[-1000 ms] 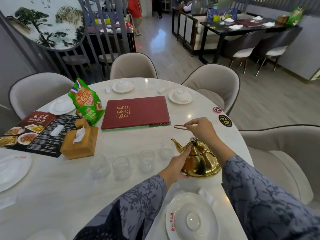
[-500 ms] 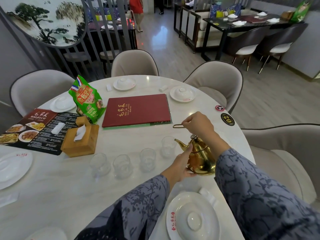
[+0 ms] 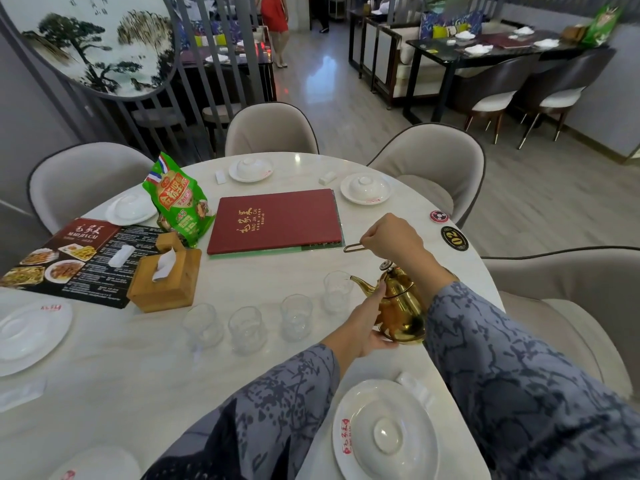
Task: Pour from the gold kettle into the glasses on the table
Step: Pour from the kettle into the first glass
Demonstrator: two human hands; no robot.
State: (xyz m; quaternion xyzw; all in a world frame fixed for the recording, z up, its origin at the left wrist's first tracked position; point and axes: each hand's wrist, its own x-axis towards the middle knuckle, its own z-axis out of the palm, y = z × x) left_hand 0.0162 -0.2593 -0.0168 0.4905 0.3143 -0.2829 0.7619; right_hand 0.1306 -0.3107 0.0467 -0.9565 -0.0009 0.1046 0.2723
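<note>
Your right hand [image 3: 393, 237] is clamped on the wire handle of the gold kettle [image 3: 401, 306], held tilted above the table [image 3: 138, 375]; your left hand [image 3: 367, 323] cups its belly. The spout meets the rim of the nearest glass [image 3: 336, 295] of four. Risk: too steep a tilt could overshoot the narrow glass or knock it.

A restaurant dining room is showing here: a round marble counter [image 3: 242, 393] is sitting ringed by padded chairs [image 3: 272, 128], carrying place settings of plates with upturned bowls [image 3: 366, 188], a red menu folder [image 3: 275, 220] and a photo menu [image 3: 69, 258], while another laid table [image 3: 485, 51] is standing across the aisle.
</note>
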